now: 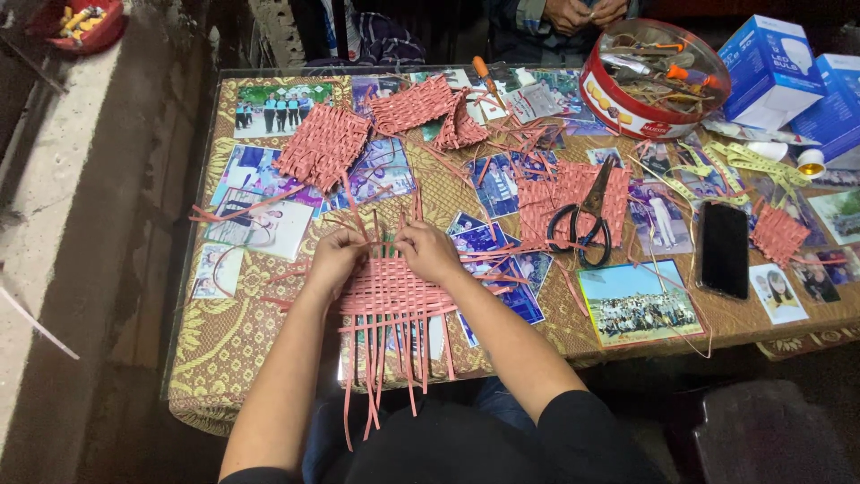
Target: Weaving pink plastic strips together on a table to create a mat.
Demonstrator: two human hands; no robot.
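left hand (pixel 336 257): fingers pinched on strips at far edge of woven pink mat (pixel 391 300)
right hand (pixel 430 251): same edge, pinching strips
scissors (pixel 587 220): right, apart

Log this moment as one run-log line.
left hand: gripping pink woven mat | right hand: pinching its strips | scissors, phone, round tin: untouched on table

A glass-topped table (pixel 537 327) (gold patterned cloth beneath) stands on a dim concrete floor (pixel 81 269).
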